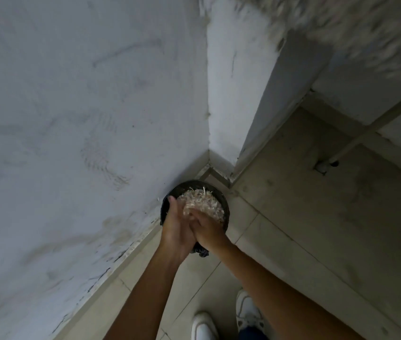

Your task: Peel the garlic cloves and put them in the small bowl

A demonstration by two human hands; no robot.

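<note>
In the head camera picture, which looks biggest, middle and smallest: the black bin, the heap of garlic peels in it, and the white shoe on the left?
1. Black bin, the biggest, since it holds the peels.
2. Heap of garlic peels and left white shoe: they look about alike. The shoe is cut off by the picture's edge and nearer the camera, so I can't rank these two.

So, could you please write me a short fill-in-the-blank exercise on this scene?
1. The black bin stands on the floor in the ___ of two walls.
2. The papery garlic skins lie ___ the bin.
3. Left hand and right hand are held ___ the bin.

Missing words: corner; inside; above
</note>
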